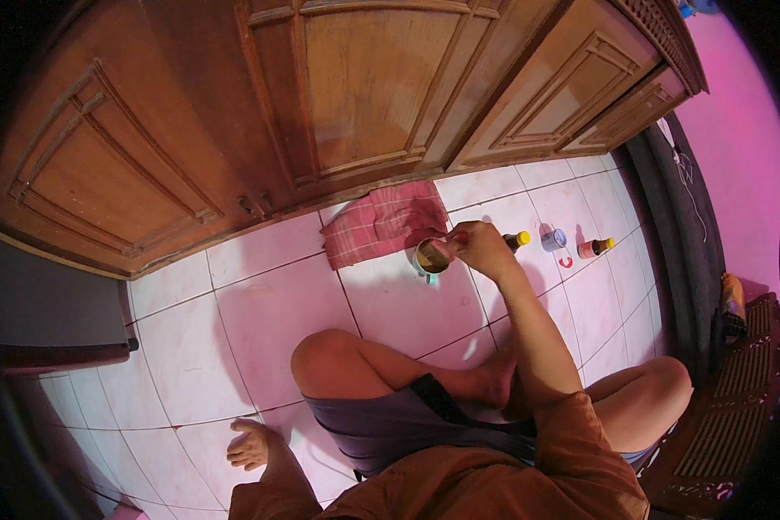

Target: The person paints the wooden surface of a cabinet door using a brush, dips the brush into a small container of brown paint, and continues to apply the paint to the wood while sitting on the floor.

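My right hand [484,250] is closed at the rim of a light cup [419,263] with a teal handle. Its fingers pinch something small that I cannot make out, with a bit of red at the fingertips. Brownish contents show inside the cup, which stands on the tiles beside a folded red checked cloth [377,224]. Just right of this hand is a dark bottle with a yellow cap [518,240], partly hidden. My left hand [248,445] rests on the floor at the lower left, fingers apart, holding nothing.
A bluish jar [553,239], a small red piece [566,260] and another yellow-capped bottle [594,249] are farther right. Wooden cabinet doors [381,87] border the far side. A dark grey box-like thing [56,303] stands left; slatted brown furniture [737,381] is at right.
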### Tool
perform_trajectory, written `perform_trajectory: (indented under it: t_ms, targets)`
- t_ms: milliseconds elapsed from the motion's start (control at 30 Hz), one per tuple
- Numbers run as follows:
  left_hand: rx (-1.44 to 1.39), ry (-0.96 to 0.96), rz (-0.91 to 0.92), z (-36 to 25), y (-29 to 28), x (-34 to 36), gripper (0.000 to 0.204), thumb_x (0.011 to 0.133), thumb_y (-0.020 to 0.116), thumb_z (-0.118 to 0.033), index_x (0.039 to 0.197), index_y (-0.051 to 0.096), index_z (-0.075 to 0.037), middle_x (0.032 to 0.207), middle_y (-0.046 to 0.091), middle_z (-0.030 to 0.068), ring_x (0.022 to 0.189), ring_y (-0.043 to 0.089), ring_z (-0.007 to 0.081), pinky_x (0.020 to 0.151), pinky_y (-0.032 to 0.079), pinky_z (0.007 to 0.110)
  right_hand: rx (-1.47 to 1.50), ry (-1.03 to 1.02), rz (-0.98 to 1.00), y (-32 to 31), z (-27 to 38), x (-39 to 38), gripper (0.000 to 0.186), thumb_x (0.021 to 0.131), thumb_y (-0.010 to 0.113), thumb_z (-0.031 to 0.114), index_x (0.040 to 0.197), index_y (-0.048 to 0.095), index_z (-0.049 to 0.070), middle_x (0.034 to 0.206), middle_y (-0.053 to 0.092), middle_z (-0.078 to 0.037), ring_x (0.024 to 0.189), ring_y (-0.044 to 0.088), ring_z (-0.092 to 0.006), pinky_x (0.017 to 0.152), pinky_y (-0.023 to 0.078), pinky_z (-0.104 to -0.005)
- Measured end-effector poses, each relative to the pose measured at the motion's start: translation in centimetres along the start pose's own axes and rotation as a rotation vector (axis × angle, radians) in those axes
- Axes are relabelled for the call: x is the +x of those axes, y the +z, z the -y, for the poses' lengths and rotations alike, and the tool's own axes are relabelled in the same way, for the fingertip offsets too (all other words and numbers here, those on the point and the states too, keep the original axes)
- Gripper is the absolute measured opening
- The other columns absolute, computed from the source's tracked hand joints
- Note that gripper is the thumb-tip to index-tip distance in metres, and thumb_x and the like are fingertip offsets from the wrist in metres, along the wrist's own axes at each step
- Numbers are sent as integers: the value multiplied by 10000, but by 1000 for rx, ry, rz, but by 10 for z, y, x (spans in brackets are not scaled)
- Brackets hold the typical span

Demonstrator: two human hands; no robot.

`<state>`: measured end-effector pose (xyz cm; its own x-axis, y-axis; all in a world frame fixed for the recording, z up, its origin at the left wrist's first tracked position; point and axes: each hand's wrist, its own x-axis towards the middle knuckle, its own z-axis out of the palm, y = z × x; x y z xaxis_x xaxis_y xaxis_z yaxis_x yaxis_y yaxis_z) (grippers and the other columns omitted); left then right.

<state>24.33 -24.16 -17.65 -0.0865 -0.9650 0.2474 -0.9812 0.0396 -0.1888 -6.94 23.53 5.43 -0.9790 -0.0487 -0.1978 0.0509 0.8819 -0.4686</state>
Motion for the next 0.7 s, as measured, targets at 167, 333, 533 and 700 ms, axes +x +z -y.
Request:
perform_trajectory:
  t_ms: [167,333,533,700]
  targets:
    - [-9,-6,4,0,0,-1,742,922,360,-606,1278,457,39,1413,422,208,1350,349,361,1022,305,528,118,-35,-54,-17,-19,-5,345,800,744,307,981,723,14,816,718,-157,757,702,-270,701,550,-356]
    - [-18,-37,-5,-4,-12,-2,740,921,360,-606,1273,459,38,1410,424,208,1347,351,362,1019,307,528,598,261,99,-29,-43,-21,250,884,608,184,992,693,-26,738,679,-102,578,587,-96,511,451,-229]
    - [-28,-76,-12,-8,-27,-4,738,921,361,-606,1268,462,37,1407,426,208,1344,354,362,1016,309,527,998,330,154,-47,-54,-37,235,915,623,166,1058,635,-20,761,663,-104,539,532,-94,491,419,-223]
    - [-47,-83,-17,-9,-20,-2,736,920,361,-606,1264,465,36,1404,428,207,1342,356,362,1013,311,527,1273,172,57,-11,3,-23,263,974,568,212,1156,600,25,806,654,-52,582,529,-94,527,415,-228]
